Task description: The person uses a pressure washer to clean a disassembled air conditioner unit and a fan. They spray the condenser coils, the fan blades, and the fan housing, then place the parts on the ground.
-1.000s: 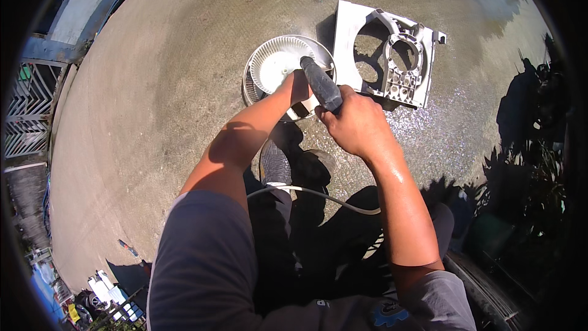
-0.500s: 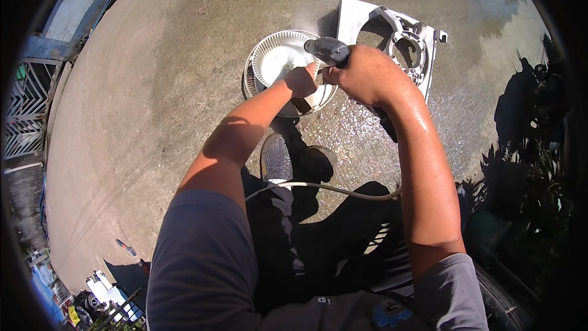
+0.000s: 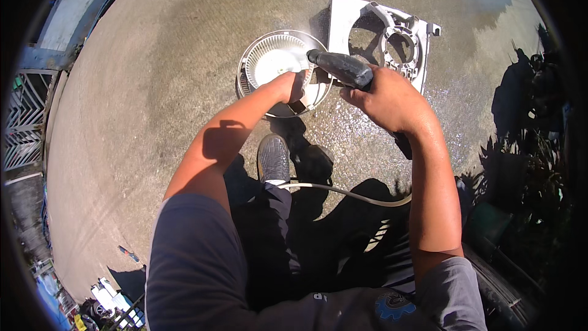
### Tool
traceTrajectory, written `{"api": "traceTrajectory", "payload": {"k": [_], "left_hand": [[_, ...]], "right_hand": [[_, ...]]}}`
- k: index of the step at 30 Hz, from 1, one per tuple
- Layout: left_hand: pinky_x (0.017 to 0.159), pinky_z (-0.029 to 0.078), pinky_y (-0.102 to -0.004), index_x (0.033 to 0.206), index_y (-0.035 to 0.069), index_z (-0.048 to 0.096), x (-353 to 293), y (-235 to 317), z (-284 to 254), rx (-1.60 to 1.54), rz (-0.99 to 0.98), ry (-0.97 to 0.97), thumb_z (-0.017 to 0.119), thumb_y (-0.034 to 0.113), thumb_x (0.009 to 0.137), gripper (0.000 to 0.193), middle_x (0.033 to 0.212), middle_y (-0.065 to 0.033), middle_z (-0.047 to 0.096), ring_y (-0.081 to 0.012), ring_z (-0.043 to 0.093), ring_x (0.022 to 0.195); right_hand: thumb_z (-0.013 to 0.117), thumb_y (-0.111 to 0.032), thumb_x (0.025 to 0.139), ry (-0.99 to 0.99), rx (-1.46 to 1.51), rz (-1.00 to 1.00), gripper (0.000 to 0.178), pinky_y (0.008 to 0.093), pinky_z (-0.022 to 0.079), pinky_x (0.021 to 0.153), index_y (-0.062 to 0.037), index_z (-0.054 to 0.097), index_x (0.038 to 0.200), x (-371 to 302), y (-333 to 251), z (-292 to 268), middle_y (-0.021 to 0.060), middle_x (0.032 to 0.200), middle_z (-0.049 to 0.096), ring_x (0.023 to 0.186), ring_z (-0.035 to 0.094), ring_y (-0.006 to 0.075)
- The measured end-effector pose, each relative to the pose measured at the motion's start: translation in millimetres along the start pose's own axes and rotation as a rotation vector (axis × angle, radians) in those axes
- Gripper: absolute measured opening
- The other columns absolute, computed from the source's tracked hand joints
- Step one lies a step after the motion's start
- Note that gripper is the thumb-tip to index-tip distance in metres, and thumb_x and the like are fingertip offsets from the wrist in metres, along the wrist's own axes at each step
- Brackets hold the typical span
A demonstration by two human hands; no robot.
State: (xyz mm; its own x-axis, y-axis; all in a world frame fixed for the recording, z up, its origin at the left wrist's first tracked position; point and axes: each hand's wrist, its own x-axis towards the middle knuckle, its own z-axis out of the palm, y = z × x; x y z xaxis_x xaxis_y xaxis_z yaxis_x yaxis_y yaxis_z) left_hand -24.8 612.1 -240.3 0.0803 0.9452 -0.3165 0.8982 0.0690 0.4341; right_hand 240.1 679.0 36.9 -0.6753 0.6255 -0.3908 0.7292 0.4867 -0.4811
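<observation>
A white finned blower wheel [image 3: 267, 66] is tilted over a round white fan housing [image 3: 318, 94] on the concrete. My left hand [image 3: 296, 87] is closed on the wheel's near right rim, with its fingertips partly hidden. In my right hand [image 3: 392, 98] is a black spray gun [image 3: 344, 68], gripped from above and pointing left. The gun's nozzle is close to the wheel's right edge, and pale mist shows around there. Part of the gun's handle appears below my right wrist.
A white plastic frame [image 3: 339, 27] with round openings lies beyond my right hand. The concrete [image 3: 343, 141] is wet and glistening nearby. A pale hose [image 3: 355, 195] crosses before my shoe [image 3: 274, 158]. Plants [image 3: 539, 202] stand right, a metal gate [image 3: 27, 116] left.
My right hand and the spray gun have shifted right and slightly nearer, showing more of the gun. My left hand has moved slightly left, still at the wheel's rim.
</observation>
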Motion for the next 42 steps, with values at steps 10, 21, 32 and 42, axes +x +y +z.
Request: {"api": "traceTrajectory", "payload": {"k": [10, 21, 32, 42], "left_hand": [[0.112, 0.052, -0.0442, 0.163, 0.016, 0.047, -33.7, 65.0, -36.3, -0.009, 0.011, -0.312, 0.072, 0.016, 0.090, 0.076, 0.145, -0.0177, 0.068, -0.0373, 0.066, 0.131], [0.112, 0.052, -0.0435, 0.153, 0.019, 0.058, 16.5, -41.2, -77.6, -0.191, -0.343, 0.265, 0.074, 0.024, 0.093, 0.063, 0.143, -0.0218, 0.069, -0.0366, 0.066, 0.133], [0.108, 0.053, -0.0477, 0.152, 0.024, 0.055, 12.0, -60.9, -50.0, -0.345, -0.530, 0.405, 0.063, 0.016, 0.095, 0.059, 0.133, -0.0249, 0.072, -0.0422, 0.068, 0.127], [0.108, 0.052, -0.0433, 0.156, 0.025, 0.054, 12.0, -63.7, -39.3, -0.381, -0.472, 0.324, 0.060, 0.009, 0.095, 0.064, 0.138, -0.0214, 0.071, -0.0369, 0.068, 0.128]], "right_hand": [[0.079, -0.032, 0.095, 0.174, 0.212, 0.350, 0.046, 0.0464, 0.056, 0.093, 0.0036, 0.071, 0.124, -48.2, 86.5, 2.2, 0.0284, 0.106, 0.077, 0.102, 0.076, 0.0433], [0.080, -0.029, 0.091, 0.121, 0.200, 0.115, 0.045, 0.0518, 0.056, 0.090, 0.0007, 0.068, 0.123, -92.1, 46.4, 17.1, 0.0278, 0.096, 0.076, 0.097, 0.073, 0.0483], [0.074, -0.031, 0.092, 0.128, 0.004, -0.016, 0.048, 0.0542, 0.058, 0.097, 0.0054, 0.067, 0.122, -10.7, -1.7, 34.5, 0.0326, 0.100, 0.075, 0.104, 0.074, 0.0474], [0.075, -0.034, 0.093, 0.091, 0.057, 0.033, 0.048, 0.0515, 0.057, 0.100, 0.0038, 0.070, 0.122, 7.0, 3.5, 31.9, 0.0311, 0.110, 0.076, 0.111, 0.073, 0.0456]]}}
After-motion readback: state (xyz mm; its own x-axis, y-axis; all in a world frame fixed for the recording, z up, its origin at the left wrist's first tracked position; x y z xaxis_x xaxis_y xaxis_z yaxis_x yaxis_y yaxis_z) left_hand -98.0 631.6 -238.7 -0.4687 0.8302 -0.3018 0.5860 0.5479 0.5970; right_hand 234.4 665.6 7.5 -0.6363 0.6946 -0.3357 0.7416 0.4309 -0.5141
